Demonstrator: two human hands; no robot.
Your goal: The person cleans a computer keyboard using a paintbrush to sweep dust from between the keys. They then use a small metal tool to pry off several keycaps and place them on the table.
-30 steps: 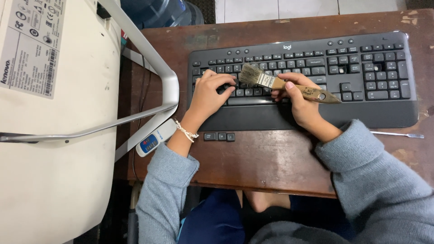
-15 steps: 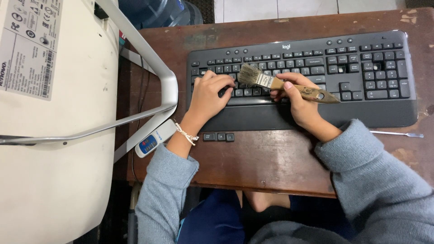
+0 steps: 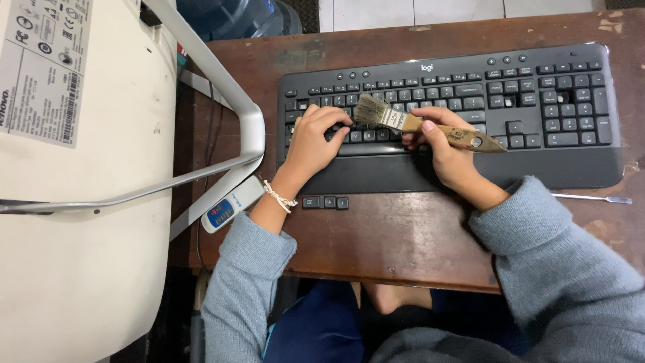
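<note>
Head view: a black keyboard [image 3: 470, 101] lies flat on the brown wooden bench [image 3: 403, 235], near its far edge. The right hand [image 3: 447, 144] has its grip closed around the wooden handle of a paintbrush [image 3: 403, 121], bristles pointing left and resting on the middle key rows. The left hand [image 3: 316, 138] lies on the keys just left of the bristles, fingers curled and pressing down, its grip holding nothing. Three loose keycaps [image 3: 326, 202] sit on the bench just before the keyboard. A thin metal tool [image 3: 591, 198] lies at the right. A white monitor back [image 3: 74, 181] stands at the left.
</note>
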